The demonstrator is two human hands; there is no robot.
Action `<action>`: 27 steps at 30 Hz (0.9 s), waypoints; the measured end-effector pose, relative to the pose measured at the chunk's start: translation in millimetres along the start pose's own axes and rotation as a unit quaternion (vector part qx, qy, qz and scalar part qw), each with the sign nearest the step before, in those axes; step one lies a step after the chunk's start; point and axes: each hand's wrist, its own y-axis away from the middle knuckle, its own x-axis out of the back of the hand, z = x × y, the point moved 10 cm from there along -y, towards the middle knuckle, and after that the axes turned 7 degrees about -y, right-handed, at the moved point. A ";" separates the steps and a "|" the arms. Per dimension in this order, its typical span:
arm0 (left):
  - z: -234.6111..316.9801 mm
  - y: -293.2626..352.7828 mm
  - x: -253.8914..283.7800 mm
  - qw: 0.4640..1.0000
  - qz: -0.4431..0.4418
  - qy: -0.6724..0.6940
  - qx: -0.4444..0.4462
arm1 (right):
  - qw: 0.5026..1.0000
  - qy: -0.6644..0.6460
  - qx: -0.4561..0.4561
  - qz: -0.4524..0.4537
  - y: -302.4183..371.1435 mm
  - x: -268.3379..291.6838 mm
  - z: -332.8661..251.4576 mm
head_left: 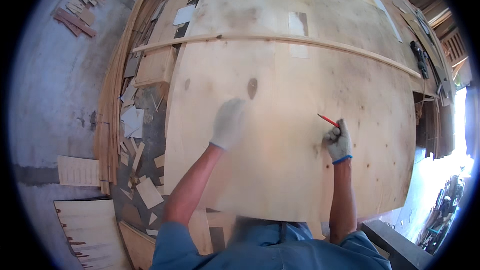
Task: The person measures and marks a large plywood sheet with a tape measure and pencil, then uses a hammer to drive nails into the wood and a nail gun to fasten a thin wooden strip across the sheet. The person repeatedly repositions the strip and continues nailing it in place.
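Observation:
A broad, pale plywood sheet (pixel 285 170) with dark knots spreads out in front of me. My right hand (pixel 338 142), in a white knitted glove with a blue cuff, is closed around a red pencil (pixel 328 120). Its dark tip points up and to the left, over the right half of the sheet. My left hand (pixel 229 124), also gloved, is over the left half, just below a large oval knot (pixel 252 88). Motion blurs its fingers, so their shape is not clear.
A long thin wooden strip (pixel 280 39) lies across the sheet beyond my hands. At the far right is a black tool (pixel 420 60). Wood offcuts (pixel 149 192) litter the floor at left, beside long stacked boards (pixel 106 145). A grey beam (pixel 395 245) sits near my right side.

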 end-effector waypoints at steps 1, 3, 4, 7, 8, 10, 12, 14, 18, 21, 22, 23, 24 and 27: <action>-7.9 -20.5 -0.5 1.000 0.001 -0.001 -0.009 | 1.000 -0.008 -0.010 0.000 4.1 8.4 4.0; -25.5 -61.5 -5.9 1.000 0.008 0.000 -0.026 | 0.999 0.009 0.022 0.048 6.9 2.8 4.7; -41.2 -80.2 -8.5 0.999 0.025 -0.033 -0.025 | 0.996 0.030 0.044 0.065 7.5 -6.4 4.6; -76.5 -125.8 -21.3 0.994 0.044 -0.102 -0.016 | 0.992 0.060 0.076 0.079 3.3 -16.6 0.1; -85.4 -146.2 -25.3 0.993 0.034 -0.112 -0.015 | 0.991 0.056 0.081 0.086 -0.8 -17.3 -2.5; -104.1 -180.7 -30.7 0.992 0.035 -0.123 -0.020 | 0.990 0.053 0.092 0.088 -12.5 -9.2 -10.6; -130.1 -198.4 -38.0 0.991 0.051 -0.125 -0.022 | 0.986 0.082 0.105 0.101 -17.9 -17.8 -7.4; -139.7 -212.8 -34.8 0.986 0.106 -0.112 -0.057 | 0.981 0.116 0.122 0.096 -15.8 -33.6 -5.7; -169.3 -230.6 -60.9 0.990 0.038 -0.130 -0.049 | 0.979 0.121 0.150 0.065 -40.7 -71.7 -1.7; -171.4 -225.2 -54.5 0.991 0.068 -0.086 -0.070 | 0.972 0.162 0.162 0.051 -80.1 -145.6 20.9; -172.6 -222.7 -53.0 0.993 0.076 -0.067 -0.061 | 0.963 0.222 0.151 -0.001 -98.6 -183.4 37.1; -173.2 -222.2 -50.6 0.994 0.086 -0.047 -0.052 | 0.948 0.281 0.141 -0.054 -116.6 -225.0 58.7; -177.3 -221.2 -46.2 0.994 0.097 -0.031 -0.040 | 0.896 0.392 0.191 -0.083 -127.9 -274.8 82.8; -189.7 -226.0 -62.2 0.999 0.002 -0.032 -0.009 | 0.886 0.435 0.121 -0.107 -209.3 -357.5 180.0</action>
